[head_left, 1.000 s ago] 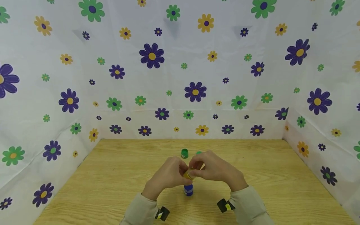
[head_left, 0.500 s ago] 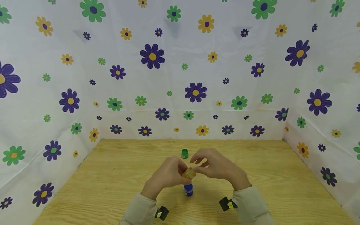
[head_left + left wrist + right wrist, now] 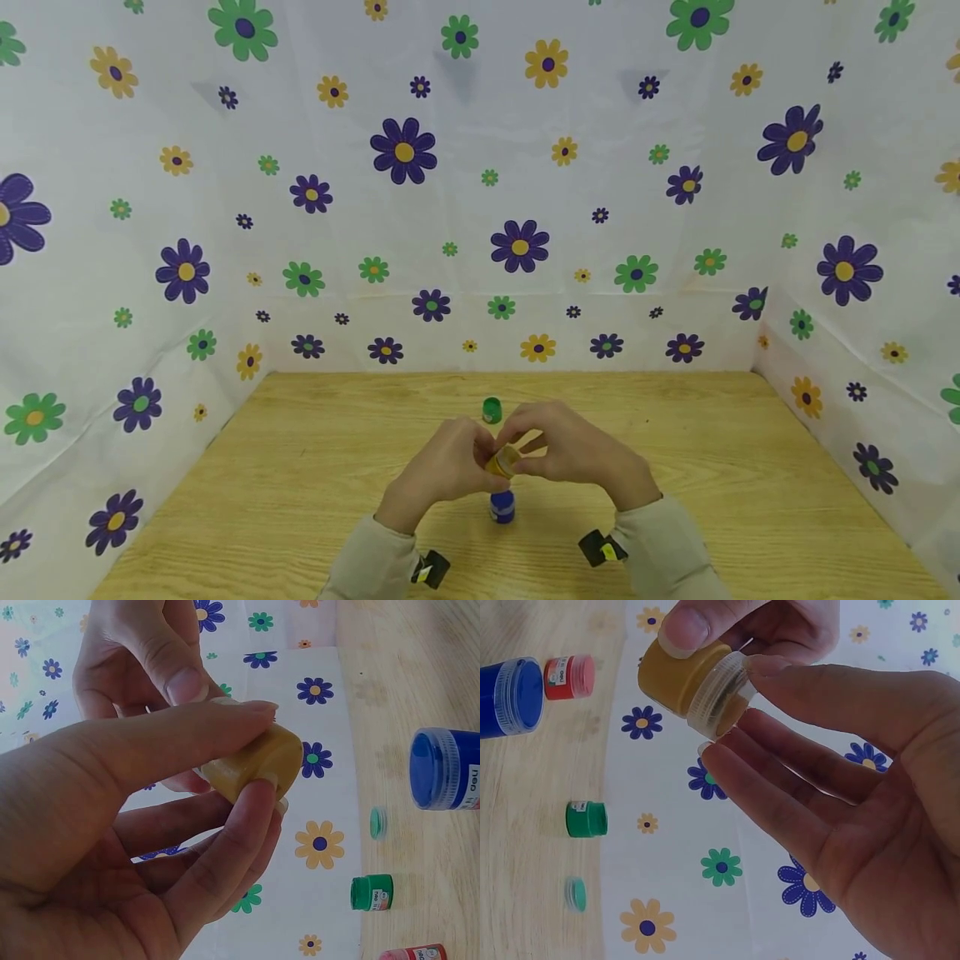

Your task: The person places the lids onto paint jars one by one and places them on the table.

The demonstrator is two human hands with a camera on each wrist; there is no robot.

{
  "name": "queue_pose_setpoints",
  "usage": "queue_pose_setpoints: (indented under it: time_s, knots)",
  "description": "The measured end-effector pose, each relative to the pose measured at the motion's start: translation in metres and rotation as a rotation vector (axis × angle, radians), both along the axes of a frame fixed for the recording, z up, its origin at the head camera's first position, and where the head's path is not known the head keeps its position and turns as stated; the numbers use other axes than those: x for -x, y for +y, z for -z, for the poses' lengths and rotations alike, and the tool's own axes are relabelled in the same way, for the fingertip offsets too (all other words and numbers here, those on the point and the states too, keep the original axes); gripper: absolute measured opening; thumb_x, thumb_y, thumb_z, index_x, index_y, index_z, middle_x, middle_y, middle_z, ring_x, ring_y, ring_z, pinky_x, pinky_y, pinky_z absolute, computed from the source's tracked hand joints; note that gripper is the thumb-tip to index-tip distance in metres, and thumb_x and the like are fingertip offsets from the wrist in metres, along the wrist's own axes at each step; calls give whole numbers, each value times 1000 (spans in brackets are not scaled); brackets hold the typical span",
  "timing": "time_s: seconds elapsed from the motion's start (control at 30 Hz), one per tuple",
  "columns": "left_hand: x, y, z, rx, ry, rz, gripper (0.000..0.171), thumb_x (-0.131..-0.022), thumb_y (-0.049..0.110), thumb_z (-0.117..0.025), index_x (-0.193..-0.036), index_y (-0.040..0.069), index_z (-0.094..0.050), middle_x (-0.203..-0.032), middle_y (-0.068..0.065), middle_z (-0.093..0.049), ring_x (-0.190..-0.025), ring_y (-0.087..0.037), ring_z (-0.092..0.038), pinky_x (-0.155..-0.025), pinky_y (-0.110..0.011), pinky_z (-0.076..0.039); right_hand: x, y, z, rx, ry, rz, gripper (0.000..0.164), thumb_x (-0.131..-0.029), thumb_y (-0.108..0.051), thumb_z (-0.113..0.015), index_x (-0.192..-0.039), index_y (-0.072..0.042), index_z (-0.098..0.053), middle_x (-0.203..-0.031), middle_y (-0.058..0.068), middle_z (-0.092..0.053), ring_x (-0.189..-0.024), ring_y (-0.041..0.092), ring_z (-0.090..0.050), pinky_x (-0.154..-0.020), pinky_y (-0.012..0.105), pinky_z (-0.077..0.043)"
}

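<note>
Above the table, my left hand [image 3: 447,465] grips a small yellow paint jar [image 3: 676,679] between thumb and fingers, tilted toward the right hand. Its clear ridged lid [image 3: 718,696] is on the jar's mouth. My right hand [image 3: 581,450] has its thumb and fingertips at opposite sides of that lid, pinching it. In the left wrist view the jar's yellow base [image 3: 259,761] shows between the left fingers, while the lid is mostly hidden. Just below the hands stands a blue paint jar [image 3: 502,507] with its lid on.
An uncapped green jar [image 3: 492,410] stands farther back on the wooden table [image 3: 337,450]. Its green lid [image 3: 575,894] lies beside it in the wrist views. A red jar [image 3: 570,676] also stands there, hidden in the head view. Flowered cloth [image 3: 465,208] walls the table's back and sides.
Half a second ago the right fingers had lifted off the yellow jar's lid and spread. Now they are back around it. The left hand keeps its hold on the jar, nearly still.
</note>
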State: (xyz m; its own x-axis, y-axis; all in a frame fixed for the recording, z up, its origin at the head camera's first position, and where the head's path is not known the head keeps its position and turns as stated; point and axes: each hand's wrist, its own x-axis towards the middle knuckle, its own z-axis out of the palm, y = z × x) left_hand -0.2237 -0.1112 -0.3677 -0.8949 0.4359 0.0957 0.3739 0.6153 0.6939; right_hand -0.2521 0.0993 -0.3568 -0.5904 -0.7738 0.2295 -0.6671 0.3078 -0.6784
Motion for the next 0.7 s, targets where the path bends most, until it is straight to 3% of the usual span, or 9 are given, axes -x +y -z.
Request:
queue_pose_setpoints:
  time_s: [0.3,0.7]
  knots:
    - [0,-1,0,-3,14,18,18,-77,8,-88,-91,2,-79,-82,-6,-78,-68,-9,-66,-61,-23,-55,1,-1,2,9,22,-20,13,-91,-1,-76,-101,-9,-77,-106,6,-73,-107,21,-71,-88,26,-60]
    - [-1,0,-1,6,44,29,14,-77,7,-88,-88,3,-79,-77,-4,-76,-65,-9,-62,-58,-23,-50,1,-1,2,-31,12,26,13,-94,-8,-75,-106,-7,-78,-103,4,-75,-95,13,-72,-80,24,-60]
